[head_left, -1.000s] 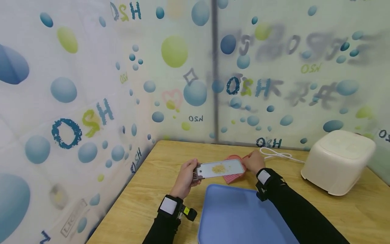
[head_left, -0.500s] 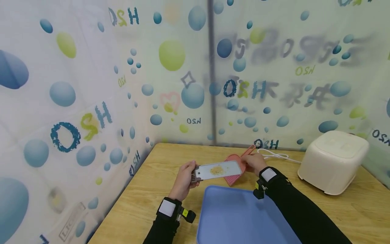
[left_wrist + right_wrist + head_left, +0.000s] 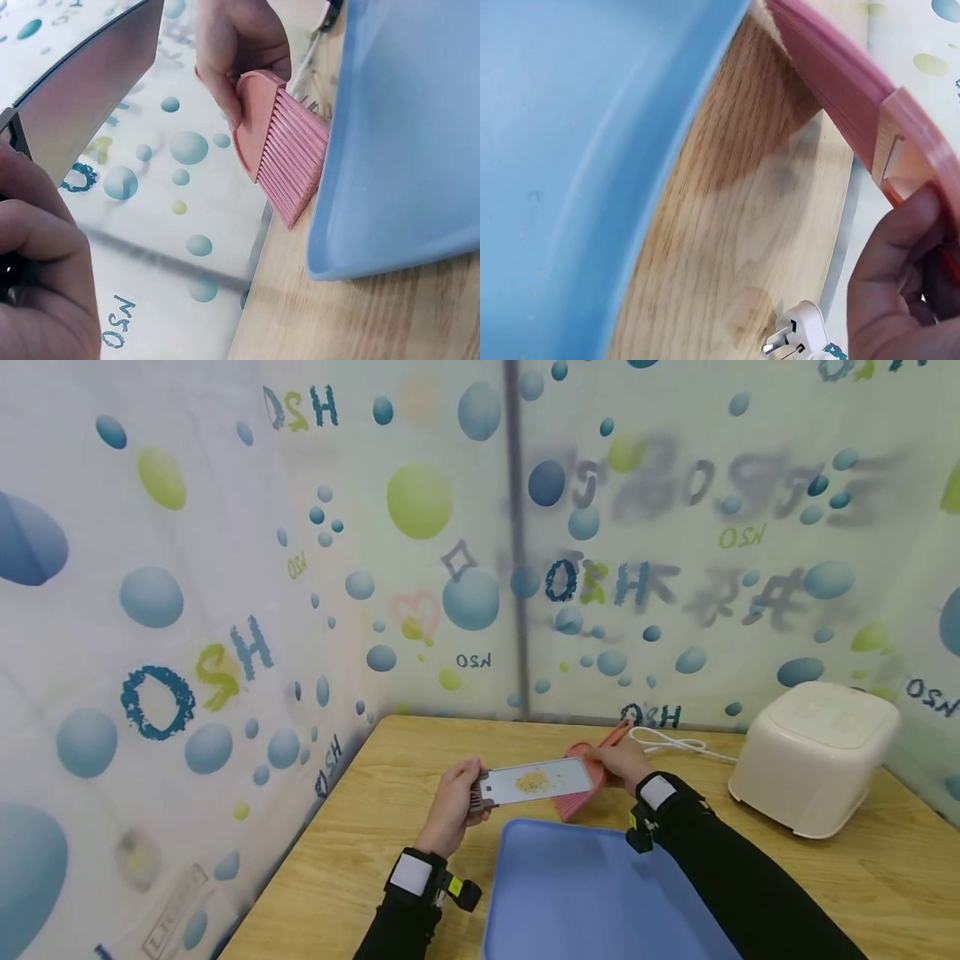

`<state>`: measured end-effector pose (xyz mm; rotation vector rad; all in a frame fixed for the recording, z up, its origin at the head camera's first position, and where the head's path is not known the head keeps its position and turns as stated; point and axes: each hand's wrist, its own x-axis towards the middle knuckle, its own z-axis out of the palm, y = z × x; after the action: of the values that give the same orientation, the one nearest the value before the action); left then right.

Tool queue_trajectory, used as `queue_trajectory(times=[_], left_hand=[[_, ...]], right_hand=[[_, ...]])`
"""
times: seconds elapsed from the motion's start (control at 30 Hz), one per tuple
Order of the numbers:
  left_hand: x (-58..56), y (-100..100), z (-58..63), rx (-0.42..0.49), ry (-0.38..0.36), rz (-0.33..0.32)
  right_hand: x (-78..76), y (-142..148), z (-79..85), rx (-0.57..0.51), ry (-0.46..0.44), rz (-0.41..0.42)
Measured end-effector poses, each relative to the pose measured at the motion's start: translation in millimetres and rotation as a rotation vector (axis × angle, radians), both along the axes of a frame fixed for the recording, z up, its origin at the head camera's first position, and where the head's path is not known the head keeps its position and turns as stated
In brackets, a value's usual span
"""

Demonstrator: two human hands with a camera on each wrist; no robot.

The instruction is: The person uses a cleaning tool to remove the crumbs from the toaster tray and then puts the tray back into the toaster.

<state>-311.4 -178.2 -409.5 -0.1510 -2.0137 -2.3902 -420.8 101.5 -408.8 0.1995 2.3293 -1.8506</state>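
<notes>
My left hand grips the slotted end of a flat white crumb tray, held level above the table. Yellowish crumbs lie in a small heap around its middle. In my right hand is a pink brush, pinched at the head, its handle sticking up past the fingers. The brush sits behind the crumb tray's far end in the head view, partly covered by it. Its bristles point down beside the blue tray in the left wrist view. Thumb and fingers press on the brush base in the right wrist view.
A shallow blue tray lies on the wooden table in front of me. A cream toaster stands at the right, its white cord looped behind. A plug rests on the table. Printed curtains surround the back and left.
The brush has turned in my right hand: its handle now rises toward the wall and its bristles point lower. The left hand keeps hold of the crumb tray, almost still. The head view has shifted slightly.
</notes>
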Motion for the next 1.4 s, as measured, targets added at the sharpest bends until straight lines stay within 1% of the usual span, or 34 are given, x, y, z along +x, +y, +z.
queue_trajectory(times=[0.17, 0.3, 0.5, 0.6, 0.77, 0.97, 1.1, 1.3, 1.4], left_hand=[[0.6, 6, 0.4, -0.006, 0.000, -0.022], [0.1, 10, 2.3, -0.016, -0.001, -0.033], [-2.8, 15, 5.7, -0.030, -0.036, -0.039], [-4.5, 19, 7.7, -0.045, -0.031, -0.053], [-4.6, 25, 10.6, -0.052, -0.023, -0.053], [-1.8, 32, 7.6, -0.045, -0.051, -0.072], [0.3, 36, 5.5, -0.047, -0.049, -0.083], [-0.6, 42, 4.1, -0.054, -0.052, -0.089], [-0.1, 46, 4.5, -0.058, -0.043, -0.096]], right_hand=[[4.6, 9, -0.5, 0.062, 0.048, 0.004], [8.3, 19, 6.3, 0.121, 0.103, -0.007], [18.7, 36, 25.3, 0.153, 0.165, -0.010], [24.2, 44, 34.9, 0.163, 0.193, -0.012], [31.6, 54, 48.7, 0.176, 0.238, -0.021], [41.3, 69, 62.7, 0.202, 0.255, -0.041], [47.5, 79, 73.4, 0.199, 0.282, -0.062], [60.2, 86, 95.0, 0.206, 0.318, -0.097], [66.4, 87, 106.6, 0.203, 0.341, -0.096]])
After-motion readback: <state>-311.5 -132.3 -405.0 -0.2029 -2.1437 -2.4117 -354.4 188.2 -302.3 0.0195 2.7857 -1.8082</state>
